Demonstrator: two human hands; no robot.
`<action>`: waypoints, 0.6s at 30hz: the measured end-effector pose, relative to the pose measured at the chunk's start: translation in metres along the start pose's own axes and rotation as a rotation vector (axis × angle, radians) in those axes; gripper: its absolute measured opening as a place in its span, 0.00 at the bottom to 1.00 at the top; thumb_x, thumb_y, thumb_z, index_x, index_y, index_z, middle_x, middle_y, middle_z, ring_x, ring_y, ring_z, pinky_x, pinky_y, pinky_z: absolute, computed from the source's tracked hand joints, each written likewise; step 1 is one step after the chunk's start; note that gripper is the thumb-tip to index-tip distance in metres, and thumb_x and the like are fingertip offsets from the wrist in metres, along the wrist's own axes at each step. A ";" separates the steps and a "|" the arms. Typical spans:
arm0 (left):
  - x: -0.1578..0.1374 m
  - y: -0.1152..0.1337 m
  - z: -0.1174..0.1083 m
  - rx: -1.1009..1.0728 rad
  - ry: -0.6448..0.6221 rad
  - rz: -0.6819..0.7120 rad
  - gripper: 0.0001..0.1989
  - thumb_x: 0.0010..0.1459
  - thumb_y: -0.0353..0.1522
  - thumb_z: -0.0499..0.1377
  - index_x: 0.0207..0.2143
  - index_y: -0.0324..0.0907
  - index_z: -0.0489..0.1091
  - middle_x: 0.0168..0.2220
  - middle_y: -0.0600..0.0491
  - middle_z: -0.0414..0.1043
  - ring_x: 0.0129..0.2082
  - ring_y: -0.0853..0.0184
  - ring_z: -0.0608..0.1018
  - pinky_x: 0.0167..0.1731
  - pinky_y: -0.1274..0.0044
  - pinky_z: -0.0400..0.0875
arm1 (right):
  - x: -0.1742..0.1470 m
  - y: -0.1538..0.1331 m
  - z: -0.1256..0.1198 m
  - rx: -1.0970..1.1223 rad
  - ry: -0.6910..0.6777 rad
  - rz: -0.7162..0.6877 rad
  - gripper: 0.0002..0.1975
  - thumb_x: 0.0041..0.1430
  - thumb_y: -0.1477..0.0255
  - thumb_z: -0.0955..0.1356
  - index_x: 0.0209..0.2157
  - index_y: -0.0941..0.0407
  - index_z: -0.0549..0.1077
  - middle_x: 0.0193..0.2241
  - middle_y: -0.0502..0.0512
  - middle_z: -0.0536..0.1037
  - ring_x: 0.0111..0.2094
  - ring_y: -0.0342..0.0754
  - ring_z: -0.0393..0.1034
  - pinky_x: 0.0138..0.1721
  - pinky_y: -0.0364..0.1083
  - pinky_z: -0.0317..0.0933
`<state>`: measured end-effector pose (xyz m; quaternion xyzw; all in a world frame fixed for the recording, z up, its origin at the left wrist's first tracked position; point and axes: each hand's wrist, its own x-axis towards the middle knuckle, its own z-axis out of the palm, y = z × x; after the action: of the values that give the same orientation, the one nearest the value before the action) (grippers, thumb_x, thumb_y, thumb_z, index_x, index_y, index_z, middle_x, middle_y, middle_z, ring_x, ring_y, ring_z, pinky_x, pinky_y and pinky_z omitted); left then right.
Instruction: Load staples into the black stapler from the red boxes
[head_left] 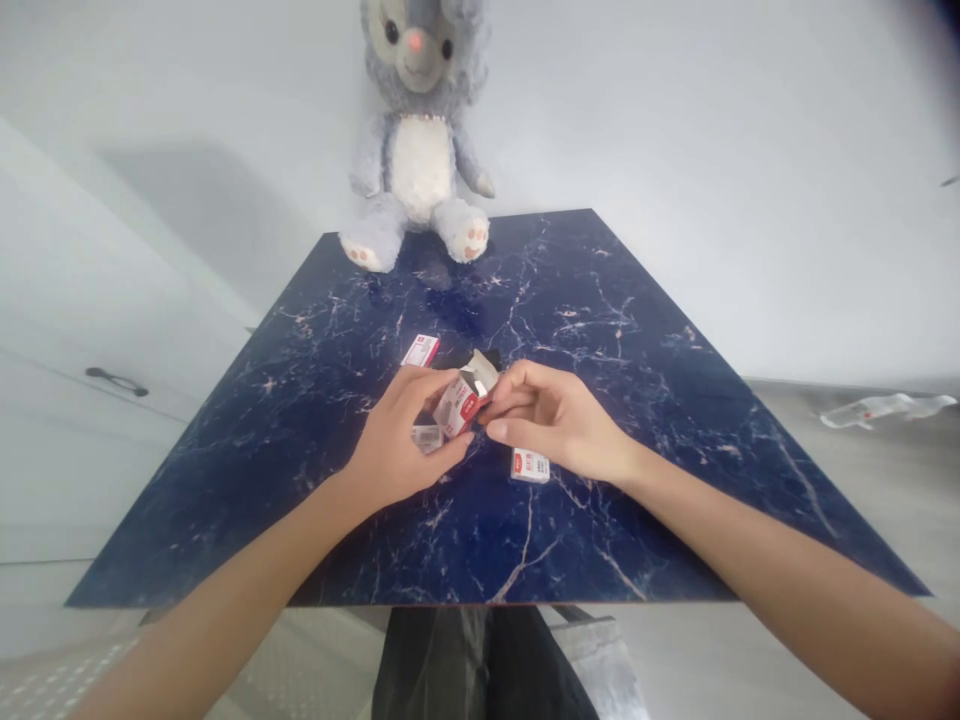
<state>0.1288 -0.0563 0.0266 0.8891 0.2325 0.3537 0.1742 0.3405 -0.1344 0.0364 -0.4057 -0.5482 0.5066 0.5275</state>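
Observation:
My left hand (397, 435) grips a small red-and-white carton (456, 405) between thumb and fingers. The carton is tilted, with its pale end flap (481, 370) standing open toward the upper right. At that open end is my right hand (551, 415), its fingers curled and close to or touching the carton's edge; what they pinch, if anything, is hidden. Beneath my right hand lies another red-and-white carton (530, 466). Beyond my left hand rests a flat white box with a pinkish-red edge (421, 350). A small pale printed piece (427, 438) shows under the left hand, partly covered.
The cartons are on a dark blue marble-patterned table (637, 350). A grey-and-white plush toy (420, 165) sits at its far edge against the wall. A white cabinet with a dark handle (116, 381) stands left. Clear plastic (885, 408) lies off the table, right.

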 end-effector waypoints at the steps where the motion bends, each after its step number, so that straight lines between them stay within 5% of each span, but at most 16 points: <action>1: 0.000 -0.001 0.001 -0.036 -0.017 -0.014 0.33 0.52 0.31 0.67 0.59 0.49 0.60 0.51 0.48 0.67 0.47 0.61 0.76 0.45 0.66 0.77 | 0.000 0.003 0.002 -0.017 0.025 0.000 0.16 0.55 0.61 0.75 0.37 0.55 0.70 0.35 0.54 0.81 0.36 0.47 0.78 0.41 0.48 0.74; 8: -0.002 -0.003 0.004 -0.141 -0.118 -0.066 0.34 0.49 0.29 0.68 0.56 0.48 0.59 0.48 0.49 0.66 0.42 0.63 0.77 0.42 0.67 0.78 | -0.002 0.008 0.011 -0.125 0.178 -0.071 0.14 0.57 0.63 0.74 0.40 0.54 0.71 0.36 0.53 0.80 0.36 0.46 0.77 0.38 0.46 0.73; 18: -0.002 -0.010 0.003 0.048 -0.177 0.035 0.30 0.51 0.29 0.67 0.54 0.47 0.61 0.49 0.48 0.66 0.46 0.60 0.76 0.43 0.67 0.76 | 0.000 0.012 0.003 -0.225 0.071 -0.037 0.07 0.59 0.70 0.70 0.39 0.55 0.75 0.35 0.52 0.80 0.35 0.46 0.76 0.40 0.46 0.71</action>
<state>0.1273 -0.0493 0.0188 0.9247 0.2091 0.2712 0.1666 0.3362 -0.1335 0.0249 -0.4697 -0.5900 0.4176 0.5069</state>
